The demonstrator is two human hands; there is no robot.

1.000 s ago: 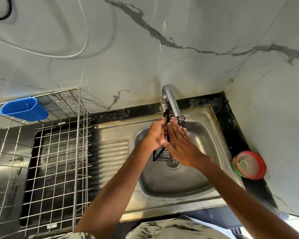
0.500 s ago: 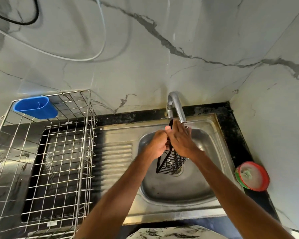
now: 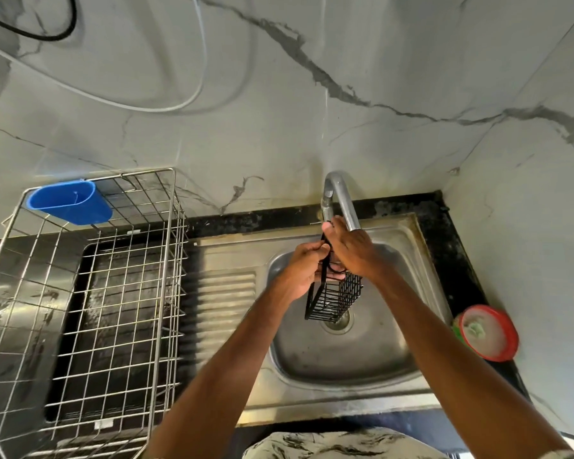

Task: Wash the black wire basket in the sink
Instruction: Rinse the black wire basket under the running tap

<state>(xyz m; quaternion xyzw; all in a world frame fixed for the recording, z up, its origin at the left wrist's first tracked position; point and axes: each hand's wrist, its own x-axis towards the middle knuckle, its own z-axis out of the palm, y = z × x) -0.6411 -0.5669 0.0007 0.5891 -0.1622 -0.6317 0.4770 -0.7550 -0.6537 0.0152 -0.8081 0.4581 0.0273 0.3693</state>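
The steel sink sat under both arms, its tap arching just above the knuckles; whether water ran could not be told. The black wire basket hung tilted over the bowl, lower end just above the drain. The left hand was curled round its upper frame; the right hand lay over its top, grip not discernible. Wet wire could probably slip and drop into the bowl; knuckles might strike the spout; thin wires might bend under hard rubbing.
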